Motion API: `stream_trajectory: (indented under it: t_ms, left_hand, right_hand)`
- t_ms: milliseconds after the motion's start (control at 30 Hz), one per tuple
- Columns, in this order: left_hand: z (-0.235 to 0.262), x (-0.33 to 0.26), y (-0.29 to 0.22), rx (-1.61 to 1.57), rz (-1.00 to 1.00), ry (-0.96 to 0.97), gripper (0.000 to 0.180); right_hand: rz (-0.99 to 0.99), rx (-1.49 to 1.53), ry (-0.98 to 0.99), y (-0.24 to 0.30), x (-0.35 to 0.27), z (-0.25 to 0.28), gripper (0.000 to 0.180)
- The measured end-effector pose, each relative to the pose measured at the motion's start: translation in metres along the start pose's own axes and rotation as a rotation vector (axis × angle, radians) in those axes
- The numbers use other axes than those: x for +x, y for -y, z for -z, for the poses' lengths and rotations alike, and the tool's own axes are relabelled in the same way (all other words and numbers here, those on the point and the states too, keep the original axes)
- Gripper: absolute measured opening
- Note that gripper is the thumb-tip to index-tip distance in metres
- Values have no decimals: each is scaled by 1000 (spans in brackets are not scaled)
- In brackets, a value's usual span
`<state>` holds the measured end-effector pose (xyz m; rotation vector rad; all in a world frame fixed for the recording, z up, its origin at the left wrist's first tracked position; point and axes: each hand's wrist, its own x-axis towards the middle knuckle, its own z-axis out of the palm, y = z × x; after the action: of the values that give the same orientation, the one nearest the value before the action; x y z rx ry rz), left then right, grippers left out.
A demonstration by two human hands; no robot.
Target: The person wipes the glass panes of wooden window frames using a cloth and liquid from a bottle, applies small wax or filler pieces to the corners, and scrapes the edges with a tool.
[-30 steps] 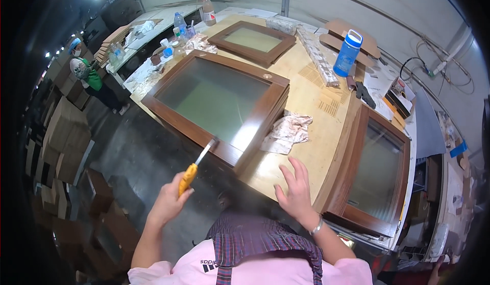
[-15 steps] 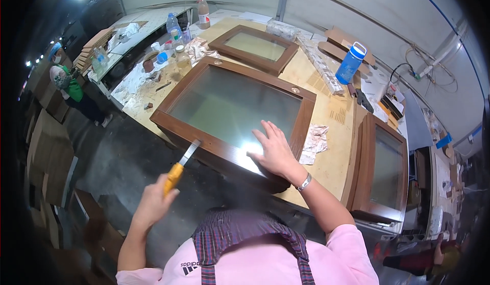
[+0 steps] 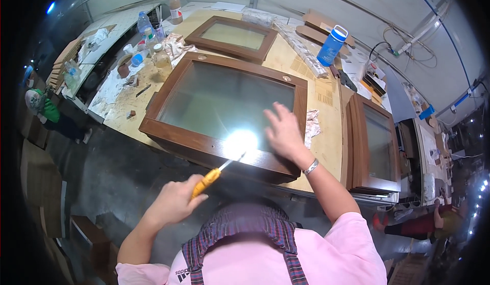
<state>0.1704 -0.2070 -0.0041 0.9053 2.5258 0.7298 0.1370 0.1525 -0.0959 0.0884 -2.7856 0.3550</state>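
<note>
A brown wooden cabinet door (image 3: 176, 134) with a dark glass panel (image 3: 219, 96) lies flat in front of me, on top of a stack at the bench's front edge. My left hand (image 3: 176, 200) is closed around the yellow handle of a utility knife (image 3: 205, 182). The knife's metal blade points up and right, its tip at the near rail of the frame, beside a bright light reflection; contact is hard to tell. My right hand (image 3: 287, 136) rests with fingers apart over the right side of the door, near the glass and frame corner.
Behind lies a smaller glazed door (image 3: 232, 33); more glazed doors (image 3: 375, 147) are stacked at right. A blue water bottle (image 3: 332, 46), a crumpled cloth (image 3: 312, 126) and a jar (image 3: 162, 63) stand or lie on the bench (image 3: 326, 155). A co-worker in green (image 3: 48, 106) stands at far left.
My left hand has carried the knife rightward along the near rail. My right hand has shifted slightly right and stays over the door. The whole view has moved a little.
</note>
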Motion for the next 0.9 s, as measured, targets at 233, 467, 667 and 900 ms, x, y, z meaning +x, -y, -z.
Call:
stream_trajectory:
  t_ms: [233, 467, 667, 900]
  left_hand:
    - [-5, 13, -9, -56, -27, 80, 42]
    - [-11, 40, -26, -25, -58, 47, 38]
    - [-14, 49, -36, -18, -25, 54, 39]
    - [0, 20, -15, -78, 204, -103, 41]
  right_hand:
    - [-421, 385, -282, -94, 10, 0, 73]
    - [-572, 615, -127, -132, 33, 26, 20]
    - [-294, 135, -68, -129, 62, 42, 23]
    - [90, 29, -51, -82, 71, 12, 51]
